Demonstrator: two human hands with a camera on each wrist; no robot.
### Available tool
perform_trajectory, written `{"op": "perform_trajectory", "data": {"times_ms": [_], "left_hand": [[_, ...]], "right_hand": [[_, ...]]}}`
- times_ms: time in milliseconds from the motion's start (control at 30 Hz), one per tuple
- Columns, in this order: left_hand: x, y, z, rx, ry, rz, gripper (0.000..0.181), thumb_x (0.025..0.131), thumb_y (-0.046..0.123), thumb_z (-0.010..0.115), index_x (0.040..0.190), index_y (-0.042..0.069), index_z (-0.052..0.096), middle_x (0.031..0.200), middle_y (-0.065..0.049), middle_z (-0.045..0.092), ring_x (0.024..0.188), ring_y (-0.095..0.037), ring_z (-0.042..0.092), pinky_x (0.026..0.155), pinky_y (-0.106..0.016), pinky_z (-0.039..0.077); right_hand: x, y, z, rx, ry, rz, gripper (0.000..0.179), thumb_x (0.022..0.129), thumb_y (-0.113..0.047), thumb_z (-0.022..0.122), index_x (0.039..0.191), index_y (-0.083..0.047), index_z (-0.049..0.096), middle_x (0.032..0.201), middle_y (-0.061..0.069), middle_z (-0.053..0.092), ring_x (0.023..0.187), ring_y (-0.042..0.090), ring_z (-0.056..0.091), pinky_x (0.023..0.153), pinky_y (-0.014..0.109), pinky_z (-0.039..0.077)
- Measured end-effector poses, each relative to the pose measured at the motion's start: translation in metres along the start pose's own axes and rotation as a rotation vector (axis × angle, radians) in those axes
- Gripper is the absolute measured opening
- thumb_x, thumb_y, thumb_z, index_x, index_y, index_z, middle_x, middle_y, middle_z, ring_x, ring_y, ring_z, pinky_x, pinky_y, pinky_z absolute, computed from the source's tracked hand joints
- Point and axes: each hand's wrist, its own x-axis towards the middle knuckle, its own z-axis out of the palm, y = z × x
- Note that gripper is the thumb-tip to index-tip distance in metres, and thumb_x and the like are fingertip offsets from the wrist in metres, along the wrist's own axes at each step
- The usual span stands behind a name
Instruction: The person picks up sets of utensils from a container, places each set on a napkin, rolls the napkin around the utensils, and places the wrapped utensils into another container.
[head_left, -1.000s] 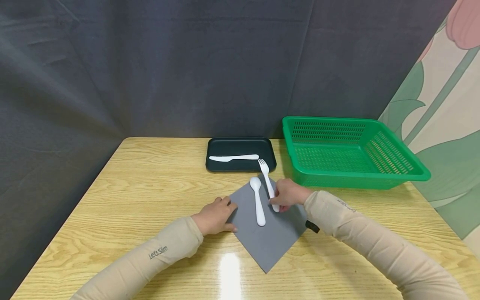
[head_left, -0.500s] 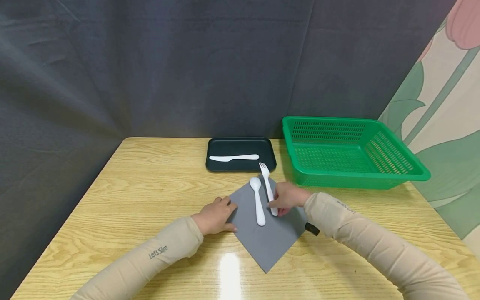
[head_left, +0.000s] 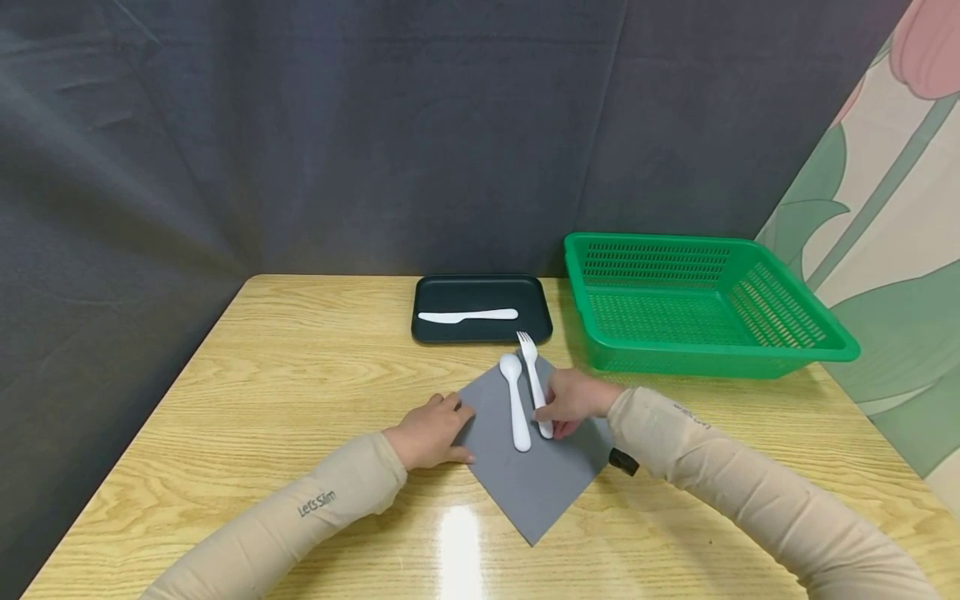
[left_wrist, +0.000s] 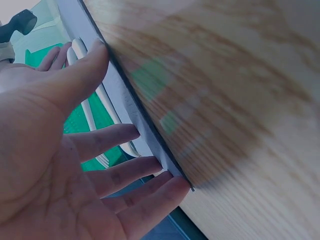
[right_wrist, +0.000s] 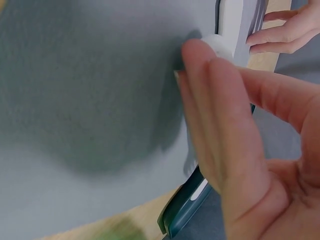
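A grey square napkin point(head_left: 532, 500) lies cornerwise on the table, one corner toward me. On it rests a white spoon point(head_left: 517, 408), bowl pointing away. To the spoon's right lies a white fork point(head_left: 536, 379), tines away from me, its handle pinched by my right hand point(head_left: 572, 400). In the right wrist view, the right hand's fingers point(right_wrist: 220, 95) meet the white handle end close over the napkin. My left hand point(head_left: 433, 433) rests at the napkin's left edge, fingers spread and relaxed. The left wrist view shows its fingertips point(left_wrist: 177, 187) along that edge.
Behind the napkin is a black tray point(head_left: 480, 292) with a white knife point(head_left: 468, 316) lying across it. A green plastic basket point(head_left: 720, 354) stands at the back right. A dark curtain point(head_left: 420, 133) hangs behind the wooden table point(head_left: 300, 350).
My right hand has drawn the fork slightly toward me, so its tines no longer overlap the tray. The left hand, spoon and napkin have stayed in place.
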Motion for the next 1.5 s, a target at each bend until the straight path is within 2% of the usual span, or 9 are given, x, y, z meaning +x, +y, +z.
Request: {"op": "perform_trajectory", "data": {"times_ms": [533, 1500], "left_hand": [[0.0001, -0.0002, -0.0001, 0.005, -0.002, 0.001, 0.061, 0.082, 0.042, 0.069, 0.127, 0.003, 0.053, 0.123, -0.015, 0.052, 0.111, -0.029, 0.051, 0.089, -0.038, 0.051], [0.0017, -0.0012, 0.0013, -0.008, -0.003, 0.000, 0.062, 0.082, 0.042, 0.068, 0.127, 0.003, 0.053, 0.124, -0.016, 0.052, 0.111, -0.029, 0.051, 0.089, -0.039, 0.051]], "right_hand": [[-0.0002, 0.0024, 0.0037, 0.059, -0.035, -0.013, 0.026, 0.087, -0.016, 0.065, 0.067, 0.000, 0.064, 0.061, 0.008, 0.068, 0.053, 0.010, 0.065, 0.056, 0.025, 0.056], [-0.0014, 0.0023, 0.0080, 0.099, -0.075, -0.006, 0.028, 0.087, -0.016, 0.064, 0.065, 0.000, 0.064, 0.059, 0.007, 0.068, 0.052, 0.008, 0.064, 0.058, 0.025, 0.056]]}}
